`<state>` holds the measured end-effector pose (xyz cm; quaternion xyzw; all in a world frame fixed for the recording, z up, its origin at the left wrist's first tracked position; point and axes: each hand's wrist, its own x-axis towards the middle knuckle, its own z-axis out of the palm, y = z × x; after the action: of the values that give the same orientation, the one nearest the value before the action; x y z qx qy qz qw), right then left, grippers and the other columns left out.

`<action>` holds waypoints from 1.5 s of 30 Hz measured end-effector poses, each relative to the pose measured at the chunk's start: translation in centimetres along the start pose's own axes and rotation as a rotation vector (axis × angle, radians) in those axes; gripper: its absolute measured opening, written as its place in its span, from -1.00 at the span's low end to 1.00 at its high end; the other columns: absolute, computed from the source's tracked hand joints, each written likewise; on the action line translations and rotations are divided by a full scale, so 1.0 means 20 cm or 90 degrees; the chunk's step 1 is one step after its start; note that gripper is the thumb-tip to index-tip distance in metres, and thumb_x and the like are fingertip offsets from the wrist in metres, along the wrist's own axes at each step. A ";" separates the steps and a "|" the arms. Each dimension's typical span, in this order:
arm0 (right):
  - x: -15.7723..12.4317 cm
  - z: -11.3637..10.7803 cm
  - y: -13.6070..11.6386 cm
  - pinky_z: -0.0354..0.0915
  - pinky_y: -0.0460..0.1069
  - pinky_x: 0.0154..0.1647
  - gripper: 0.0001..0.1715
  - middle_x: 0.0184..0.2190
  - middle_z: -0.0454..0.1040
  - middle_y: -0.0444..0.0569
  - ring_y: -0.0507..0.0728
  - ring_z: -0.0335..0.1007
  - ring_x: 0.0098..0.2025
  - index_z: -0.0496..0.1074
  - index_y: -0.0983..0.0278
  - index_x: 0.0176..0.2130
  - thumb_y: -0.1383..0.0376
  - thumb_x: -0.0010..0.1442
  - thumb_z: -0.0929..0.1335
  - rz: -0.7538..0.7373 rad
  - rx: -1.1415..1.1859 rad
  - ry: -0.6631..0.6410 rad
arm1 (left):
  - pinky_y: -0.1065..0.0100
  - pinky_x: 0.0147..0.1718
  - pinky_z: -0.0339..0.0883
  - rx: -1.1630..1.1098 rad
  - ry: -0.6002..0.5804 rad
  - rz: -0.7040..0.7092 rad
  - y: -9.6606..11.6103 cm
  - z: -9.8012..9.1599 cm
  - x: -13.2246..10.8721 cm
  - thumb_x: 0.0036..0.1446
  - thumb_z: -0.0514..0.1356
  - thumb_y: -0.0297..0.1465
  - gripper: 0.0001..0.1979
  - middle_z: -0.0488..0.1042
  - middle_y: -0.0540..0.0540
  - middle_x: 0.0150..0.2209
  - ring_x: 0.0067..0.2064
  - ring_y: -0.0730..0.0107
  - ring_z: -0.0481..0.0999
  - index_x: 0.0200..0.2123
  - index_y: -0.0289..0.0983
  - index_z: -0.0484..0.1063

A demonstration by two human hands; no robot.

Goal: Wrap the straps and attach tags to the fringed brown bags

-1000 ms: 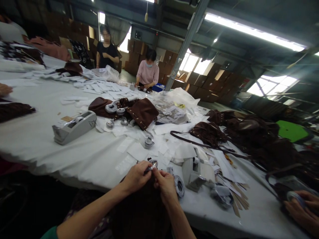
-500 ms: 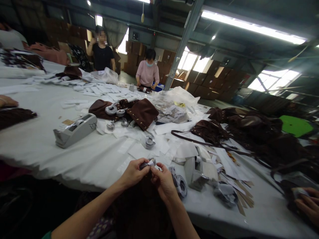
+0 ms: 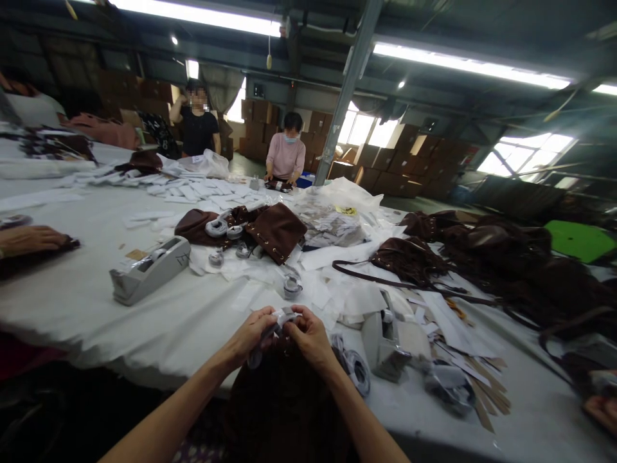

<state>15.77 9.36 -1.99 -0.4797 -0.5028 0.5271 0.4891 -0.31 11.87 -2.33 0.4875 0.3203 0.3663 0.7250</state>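
Long white fluorescent tubes (image 3: 472,64) lit a dim workshop where brown cardboard boxes (image 3: 393,157) stood stacked near bright rectangular windows (image 3: 355,125), behind a grey metal pillar (image 3: 344,96); what appeared to be a dark cloth curtain (image 3: 219,87) hung beside a narrow window (image 3: 237,106), back left.

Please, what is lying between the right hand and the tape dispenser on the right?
Grey coils lie between the right hand and that dispenser, in the head view.

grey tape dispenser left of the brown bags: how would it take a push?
The grey tape dispenser looks stiff, given its straight-edged body. It probably won't tip easily, being long and low. A push may bunch the white table cover, which looks loose and wrinkled.
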 end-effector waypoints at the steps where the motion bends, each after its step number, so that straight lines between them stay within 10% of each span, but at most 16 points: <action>1: 0.00 0.01 -0.01 0.28 -0.13 -0.48 -0.59 -0.53 0.41 -0.23 0.01 0.34 -0.51 0.35 0.24 -0.15 0.18 -0.02 0.43 -0.012 -0.006 0.003 | 0.56 -0.73 -0.10 0.006 0.002 0.005 0.00 0.00 0.00 0.09 0.08 -0.22 -0.78 0.17 0.15 -0.63 -0.69 0.65 0.08 -0.39 -0.27 0.23; 10: 0.07 0.10 -0.05 0.12 -0.12 -0.52 -0.83 -0.62 0.33 -0.20 0.00 0.19 -0.54 0.44 0.31 -0.48 0.29 0.00 0.28 -0.073 -0.338 0.127 | 0.50 -0.65 0.11 0.130 0.020 -0.010 0.03 -0.03 0.03 0.15 -0.01 -0.20 -0.78 0.25 0.11 -0.58 -0.62 0.50 0.26 -0.27 -0.22 0.22; 14: 0.11 0.11 -0.05 0.18 -0.11 -0.49 -0.64 -0.57 0.39 -0.20 0.01 0.25 -0.54 0.45 0.32 -0.16 0.34 -0.01 0.29 -0.089 -0.331 0.160 | 0.46 -0.45 0.18 0.382 0.021 0.130 0.09 -0.07 0.04 0.07 0.15 -0.12 -0.71 0.30 0.05 -0.46 -0.42 0.44 0.30 -0.36 -0.25 0.30; 25: 0.11 0.06 -0.08 0.34 0.00 -0.20 -0.24 -0.06 0.39 0.11 0.10 0.39 -0.24 0.12 0.32 0.20 0.23 0.09 0.40 -0.242 -0.511 -0.048 | 0.44 -0.62 0.12 0.251 0.145 0.051 -0.01 -0.06 0.09 0.16 -0.06 0.03 -0.57 0.18 0.13 -0.61 -0.61 0.47 0.22 -0.36 -0.23 0.25; 31: 0.15 0.06 -0.10 0.28 0.08 -0.12 -0.61 -0.26 0.49 0.15 0.22 0.42 -0.21 0.34 0.43 -0.04 0.28 0.16 0.35 -0.319 -0.804 -0.043 | 0.40 -0.53 0.14 0.427 0.214 0.122 0.01 -0.04 0.08 0.20 -0.09 -0.05 -0.58 0.24 0.07 -0.60 -0.55 0.44 0.26 -0.50 -0.23 0.23; 39: 0.01 -0.08 -0.17 0.34 -0.06 -0.30 -0.53 -0.34 0.51 -0.07 0.07 0.47 -0.38 0.26 0.29 0.11 0.17 0.26 0.27 -0.180 -0.425 0.101 | 0.49 -0.75 -0.03 0.118 0.360 0.173 0.22 -0.10 0.23 0.13 -0.03 0.05 -0.54 0.16 0.12 -0.68 -0.72 0.56 0.08 -0.52 -0.21 0.17; 45: -0.27 -0.11 0.15 0.34 0.03 -0.09 -0.74 -0.17 0.47 0.06 0.15 0.43 -0.15 0.47 0.26 -0.16 0.29 0.24 0.23 -0.210 -0.514 0.043 | 0.45 -0.68 0.18 0.129 0.567 0.143 0.32 -0.36 0.42 0.21 -0.23 0.00 -0.52 0.22 0.07 -0.61 -0.69 0.52 0.19 -0.45 -0.23 0.20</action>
<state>18.21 4.13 -5.08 -0.5628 -0.7221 0.1867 0.3563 -3.16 24.07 0.45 0.3827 0.5799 0.5827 0.4216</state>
